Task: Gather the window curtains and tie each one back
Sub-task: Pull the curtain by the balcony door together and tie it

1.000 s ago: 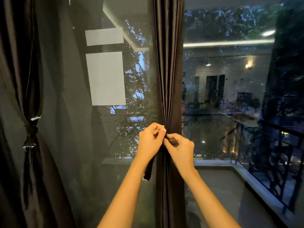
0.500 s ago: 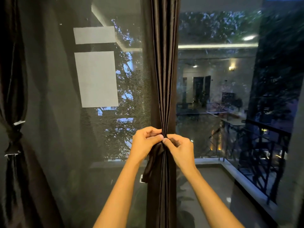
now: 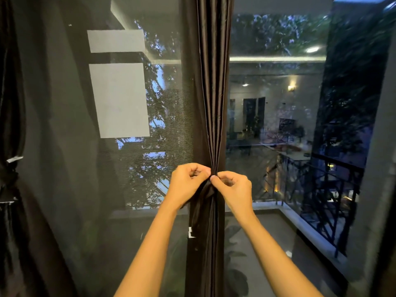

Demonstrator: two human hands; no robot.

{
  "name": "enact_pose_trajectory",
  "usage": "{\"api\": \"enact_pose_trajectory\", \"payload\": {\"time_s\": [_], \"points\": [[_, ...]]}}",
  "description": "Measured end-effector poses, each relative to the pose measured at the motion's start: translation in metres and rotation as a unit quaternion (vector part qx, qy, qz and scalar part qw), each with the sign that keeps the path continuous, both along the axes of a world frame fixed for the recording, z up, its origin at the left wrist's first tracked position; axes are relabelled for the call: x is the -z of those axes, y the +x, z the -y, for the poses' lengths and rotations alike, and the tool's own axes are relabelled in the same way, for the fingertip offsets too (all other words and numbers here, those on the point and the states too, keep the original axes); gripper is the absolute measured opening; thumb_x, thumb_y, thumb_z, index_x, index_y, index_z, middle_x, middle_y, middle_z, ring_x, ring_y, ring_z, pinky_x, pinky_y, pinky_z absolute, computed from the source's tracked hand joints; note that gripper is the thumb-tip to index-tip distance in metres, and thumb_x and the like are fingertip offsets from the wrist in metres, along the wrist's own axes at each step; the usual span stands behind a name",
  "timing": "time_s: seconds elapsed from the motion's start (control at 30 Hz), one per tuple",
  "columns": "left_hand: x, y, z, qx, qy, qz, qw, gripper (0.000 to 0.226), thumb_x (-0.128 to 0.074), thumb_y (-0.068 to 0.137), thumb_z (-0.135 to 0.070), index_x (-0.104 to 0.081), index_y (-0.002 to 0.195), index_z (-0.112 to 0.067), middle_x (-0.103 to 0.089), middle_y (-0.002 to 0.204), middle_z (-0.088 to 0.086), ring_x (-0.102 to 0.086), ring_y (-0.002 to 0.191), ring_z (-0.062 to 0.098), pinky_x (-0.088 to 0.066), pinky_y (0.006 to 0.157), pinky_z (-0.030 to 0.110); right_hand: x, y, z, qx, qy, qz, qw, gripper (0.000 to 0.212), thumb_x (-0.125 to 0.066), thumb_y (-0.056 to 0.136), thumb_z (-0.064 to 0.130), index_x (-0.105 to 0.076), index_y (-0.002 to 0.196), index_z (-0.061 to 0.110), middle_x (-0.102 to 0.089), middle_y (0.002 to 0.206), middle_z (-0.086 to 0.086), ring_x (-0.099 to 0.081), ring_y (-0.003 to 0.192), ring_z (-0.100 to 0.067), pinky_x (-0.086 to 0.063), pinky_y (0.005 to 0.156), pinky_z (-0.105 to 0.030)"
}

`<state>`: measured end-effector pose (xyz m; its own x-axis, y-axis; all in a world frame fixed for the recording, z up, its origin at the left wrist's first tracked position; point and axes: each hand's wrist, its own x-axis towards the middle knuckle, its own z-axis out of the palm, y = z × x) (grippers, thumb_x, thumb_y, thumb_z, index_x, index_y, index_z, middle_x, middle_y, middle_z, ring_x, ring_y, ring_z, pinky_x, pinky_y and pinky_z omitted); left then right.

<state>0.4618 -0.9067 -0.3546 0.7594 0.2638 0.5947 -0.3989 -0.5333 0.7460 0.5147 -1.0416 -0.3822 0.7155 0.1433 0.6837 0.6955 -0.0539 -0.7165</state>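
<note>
A dark brown curtain hangs gathered into a narrow column in the middle of the window. A matching tie-back strap wraps it at waist height, its loose end hanging down on the left. My left hand and my right hand meet at the front of the gather, and each pinches the strap with thumb and fingertips. A second dark curtain hangs at the far left, bound by its own tie.
A sheer grey net curtain covers the left pane. The right glass pane shows a balcony floor and a black metal railing outside. A wall edge stands at the far right.
Both hands have shifted slightly lower and closer together on the strap, with the fingertips now meeting at the knot. The view has drifted to the right.
</note>
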Motion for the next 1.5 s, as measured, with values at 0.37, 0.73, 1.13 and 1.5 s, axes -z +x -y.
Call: {"api": "enact_pose_trajectory", "payload": {"time_s": [0.37, 0.73, 1.13, 1.5], "points": [[0.02, 0.01, 0.004, -0.027, -0.062, 0.005, 0.998, 0.023, -0.06, 0.092, -0.019, -0.06, 0.115, -0.021, -0.065, 0.099, -0.007, -0.059, 0.087, 0.001, -0.045, 0.076, 0.013, -0.005, 0.011, -0.004, -0.036, -0.055, -0.021, 0.998, 0.009, -0.068, 0.084, 0.011, -0.064, 0.087, 0.019, -0.058, 0.097, 0.008, -0.058, 0.091, -0.006, -0.043, 0.081, -0.014], [0.022, 0.015, 0.008, -0.09, -0.063, 0.004, 0.994, 0.022, -0.059, 0.092, -0.021, -0.064, 0.113, -0.015, -0.065, 0.096, -0.006, -0.061, 0.089, 0.005, -0.043, 0.067, 0.004, -0.006, -0.004, -0.016, 0.057, -0.031, 0.003, 0.998, 0.003, -0.069, 0.084, 0.013, -0.068, 0.085, 0.01, -0.067, 0.075, -0.005, -0.062, 0.07, -0.017, -0.046, 0.066, -0.026], [0.022, 0.021, 0.004, -0.114, -0.058, -0.005, 0.992, 0.027, -0.064, 0.089, -0.022, -0.066, 0.114, -0.013, -0.067, 0.096, -0.004, -0.06, 0.085, 0.004, -0.043, 0.069, 0.006, -0.024, 0.013, -0.01, 0.009, -0.119, -0.077, 0.99, 0.033, -0.072, 0.081, 0.015, -0.062, 0.112, 0.011, -0.063, 0.089, -0.001, -0.063, 0.086, -0.017, -0.049, 0.081, -0.027], [0.024, 0.022, 0.013, -0.159, -0.01, -0.003, 0.987, 0.02, -0.052, 0.096, -0.02, -0.06, 0.108, -0.006, -0.068, 0.097, 0.008, -0.059, 0.087, 0.016, -0.032, 0.059, 0.014, -0.013, 0.019, -0.018, 0.001, -0.09, -0.034, 0.995, 0.013, -0.067, 0.082, 0.012, -0.056, 0.084, 0.018, -0.059, 0.076, 0.0, -0.052, 0.068, -0.008, -0.041, 0.063, -0.02]]}}
